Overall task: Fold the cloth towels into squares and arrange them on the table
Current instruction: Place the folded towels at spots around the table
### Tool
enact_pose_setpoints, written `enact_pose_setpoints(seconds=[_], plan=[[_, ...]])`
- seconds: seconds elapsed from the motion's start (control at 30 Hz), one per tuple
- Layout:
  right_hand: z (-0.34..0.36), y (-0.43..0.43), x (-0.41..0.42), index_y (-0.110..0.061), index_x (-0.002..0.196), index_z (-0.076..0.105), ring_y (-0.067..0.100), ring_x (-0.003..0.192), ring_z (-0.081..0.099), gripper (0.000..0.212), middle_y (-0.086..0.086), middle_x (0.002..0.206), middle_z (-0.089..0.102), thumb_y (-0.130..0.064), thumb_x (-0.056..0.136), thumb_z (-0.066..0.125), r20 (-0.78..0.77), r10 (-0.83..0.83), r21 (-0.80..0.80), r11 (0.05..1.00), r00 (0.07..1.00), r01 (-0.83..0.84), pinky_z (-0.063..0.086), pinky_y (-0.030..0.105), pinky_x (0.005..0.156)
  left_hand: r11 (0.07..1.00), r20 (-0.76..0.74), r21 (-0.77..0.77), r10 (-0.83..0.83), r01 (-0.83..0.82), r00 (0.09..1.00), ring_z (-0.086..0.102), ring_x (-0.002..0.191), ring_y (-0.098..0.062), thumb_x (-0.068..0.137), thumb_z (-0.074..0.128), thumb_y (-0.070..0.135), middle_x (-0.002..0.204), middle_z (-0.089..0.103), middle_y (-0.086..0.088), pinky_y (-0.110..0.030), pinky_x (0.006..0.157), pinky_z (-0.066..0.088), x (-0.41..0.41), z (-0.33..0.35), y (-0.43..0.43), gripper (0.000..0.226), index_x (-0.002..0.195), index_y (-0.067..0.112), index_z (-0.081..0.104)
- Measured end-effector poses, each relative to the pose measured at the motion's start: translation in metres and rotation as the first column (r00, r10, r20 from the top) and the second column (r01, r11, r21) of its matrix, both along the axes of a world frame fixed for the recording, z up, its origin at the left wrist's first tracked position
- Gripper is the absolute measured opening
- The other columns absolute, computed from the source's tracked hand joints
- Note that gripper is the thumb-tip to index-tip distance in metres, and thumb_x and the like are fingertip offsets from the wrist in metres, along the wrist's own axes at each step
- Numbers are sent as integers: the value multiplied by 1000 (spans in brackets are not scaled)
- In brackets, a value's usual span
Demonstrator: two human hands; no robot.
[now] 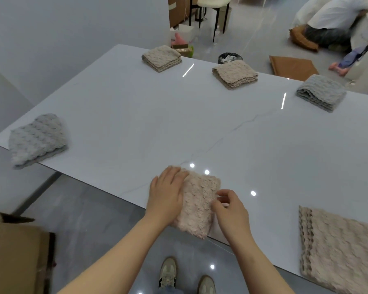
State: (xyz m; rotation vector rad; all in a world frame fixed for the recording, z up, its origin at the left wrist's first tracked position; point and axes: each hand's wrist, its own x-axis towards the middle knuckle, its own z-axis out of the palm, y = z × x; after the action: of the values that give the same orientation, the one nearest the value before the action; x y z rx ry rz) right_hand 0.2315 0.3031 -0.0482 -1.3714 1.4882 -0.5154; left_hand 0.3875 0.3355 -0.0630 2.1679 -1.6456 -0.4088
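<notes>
The left hand (167, 192) presses flat, fingers straight, on the pink towel (198, 200); the right hand (229, 209) pinches its right edge. It lies at six o'clock on the tabletop (136, 115), overhanging the near rim. Other towels: left grey towel (37, 140) at nine, far beige towel (162, 58) at twelve, middle beige towel (235, 74) at one, right grey towel (321, 92) at two, near beige towel (338, 251) at four.

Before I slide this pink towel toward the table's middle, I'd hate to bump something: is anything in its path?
Nothing visible: bare table lies beyond the pink towel; the other towels sit along the edges.
</notes>
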Motion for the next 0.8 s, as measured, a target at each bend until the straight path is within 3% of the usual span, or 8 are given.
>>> enact_pose_setpoints(seconds=[0.1,0.2,0.4,0.53,0.63,0.7,0.73,0.8], plan=[[13,-2,17,-19,115,55,13,96,56,28,-6,110,55,-15,88,50,-43,20,-150,988,999,-27,43,25,80,993,-59,-60,97,-101,994,36,133,-19,93,38,11,139,46,-1,-34,107,27,22,9,2,40,130,17,51],[26,0,50,-23,111,55,9,86,55,24,-10,105,54,-17,88,50,-19,77,-234,969,997,-79,41,20,73,990,-105,-76,111,-120,988,38,128,-16,94,40,8,135,49,3,-27,106,28,49,12,7,37,127,18,53],[18,13,153,-25,103,56,-1,80,53,16,-12,96,58,-19,89,50,48,137,-127,983,989,-130,39,13,64,968,-156,-144,185,-207,970,39,126,-14,96,40,11,135,48,4,-15,98,23,139,11,28,37,131,18,49],[7,40,242,-23,101,58,-1,82,54,16,-12,94,59,-17,89,50,117,125,-1,992,985,-126,39,11,62,959,-77,-158,224,-234,972,49,115,-26,91,41,10,123,56,-8,-31,96,36,231,9,53,34,121,11,58],[3,58,296,-24,100,59,2,83,55,15,-14,92,58,-18,89,51,145,160,46,985,976,-168,41,14,66,945,93,-160,302,-285,949,50,115,-31,83,36,17,116,61,-14,-50,91,45,298,9,67,39,108,10,64],[2,64,322,-24,99,58,2,83,55,15,-15,91,57,-17,88,51,137,169,51,983,976,-178,42,15,68,937,245,-36,346,-348,906,32,135,-35,89,35,26,140,45,-15,-54,106,30,328,12,72,43,126,17,55],[2,65,332,-24,99,58,4,84,56,15,-15,91,58,-17,88,51,134,167,56,983,977,-175,42,15,67,926,287,65,340,-372,896,14,143,-34,94,33,32,153,26,-10,-52,113,15,340,9,73,47,139,23,39],[1,67,348,-24,98,58,9,85,58,14,-13,91,58,-17,88,51,134,161,71,983,978,-172,42,16,66,895,268,223,325,-387,907,-10,145,-30,96,27,46,159,-4,-1,-48,115,-3,360,-3,75,57,148,33,8]])
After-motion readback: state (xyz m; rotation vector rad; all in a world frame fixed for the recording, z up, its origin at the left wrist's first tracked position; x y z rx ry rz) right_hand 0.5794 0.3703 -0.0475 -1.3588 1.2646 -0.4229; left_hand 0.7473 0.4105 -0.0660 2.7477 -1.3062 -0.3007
